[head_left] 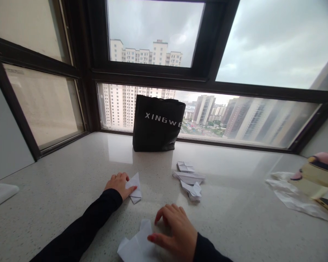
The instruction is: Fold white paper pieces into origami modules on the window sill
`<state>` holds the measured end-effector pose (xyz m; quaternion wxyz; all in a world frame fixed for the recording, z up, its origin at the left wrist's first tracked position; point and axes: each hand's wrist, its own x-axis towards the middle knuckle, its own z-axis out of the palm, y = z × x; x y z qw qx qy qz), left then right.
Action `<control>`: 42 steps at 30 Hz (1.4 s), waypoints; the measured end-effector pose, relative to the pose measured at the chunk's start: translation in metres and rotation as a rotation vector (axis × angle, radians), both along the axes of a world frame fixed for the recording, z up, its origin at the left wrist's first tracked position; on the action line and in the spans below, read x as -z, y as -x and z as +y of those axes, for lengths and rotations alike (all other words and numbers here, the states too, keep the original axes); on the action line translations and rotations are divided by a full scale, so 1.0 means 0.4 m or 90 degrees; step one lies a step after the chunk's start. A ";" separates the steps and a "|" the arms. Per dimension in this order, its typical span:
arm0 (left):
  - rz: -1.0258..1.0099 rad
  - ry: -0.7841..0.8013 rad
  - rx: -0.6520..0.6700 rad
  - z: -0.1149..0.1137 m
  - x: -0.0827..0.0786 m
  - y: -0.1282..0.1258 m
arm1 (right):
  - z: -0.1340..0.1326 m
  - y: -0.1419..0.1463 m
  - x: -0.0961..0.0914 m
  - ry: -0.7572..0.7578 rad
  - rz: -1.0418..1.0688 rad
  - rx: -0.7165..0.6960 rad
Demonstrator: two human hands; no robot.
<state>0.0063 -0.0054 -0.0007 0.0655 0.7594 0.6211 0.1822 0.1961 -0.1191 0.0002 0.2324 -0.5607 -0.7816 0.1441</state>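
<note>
My left hand (118, 183) rests on the pale stone counter (71, 182) with its fingers curled onto a small folded white paper piece (135, 188), pinching its edge. My right hand (175, 229) lies near the front edge, fingers bent and pressing on a larger folded white paper (136, 245), thumb against its side. Both arms wear black sleeves. A pile of several folded white paper shapes (190, 180) lies beyond my right hand, untouched.
A black bag with white lettering (157, 123) stands at the back against the window. Crumpled clear plastic (289, 194) and a pink and yellow object (317, 174) lie at the right. A white object (0, 194) sits at the left edge.
</note>
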 end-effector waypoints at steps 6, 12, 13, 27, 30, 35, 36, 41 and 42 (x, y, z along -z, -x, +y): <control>-0.085 0.018 0.035 -0.005 -0.005 -0.021 | -0.015 0.033 0.023 0.085 0.083 -0.014; -0.401 0.025 0.162 -0.011 -0.001 -0.036 | 0.012 0.005 0.026 0.134 0.320 -0.026; -0.452 0.033 0.184 -0.013 -0.002 -0.038 | 0.014 0.000 0.024 0.108 0.302 -0.021; -0.599 -0.080 0.361 -0.103 -0.060 -0.083 | 0.040 -0.046 -0.009 -0.137 0.331 0.073; -0.737 0.033 0.303 -0.099 -0.062 -0.088 | 0.036 -0.028 -0.011 -0.011 0.539 0.075; -0.740 0.343 0.457 -0.124 -0.029 -0.124 | 0.025 -0.005 -0.012 0.063 0.498 0.036; -0.766 0.360 0.436 -0.127 -0.022 -0.130 | 0.023 -0.005 -0.011 0.034 0.436 0.052; -0.918 0.353 0.246 -0.109 -0.013 -0.128 | 0.012 0.003 0.005 -0.048 0.091 0.111; -0.932 0.341 0.231 -0.103 -0.015 -0.124 | 0.011 0.008 0.009 -0.035 0.058 0.100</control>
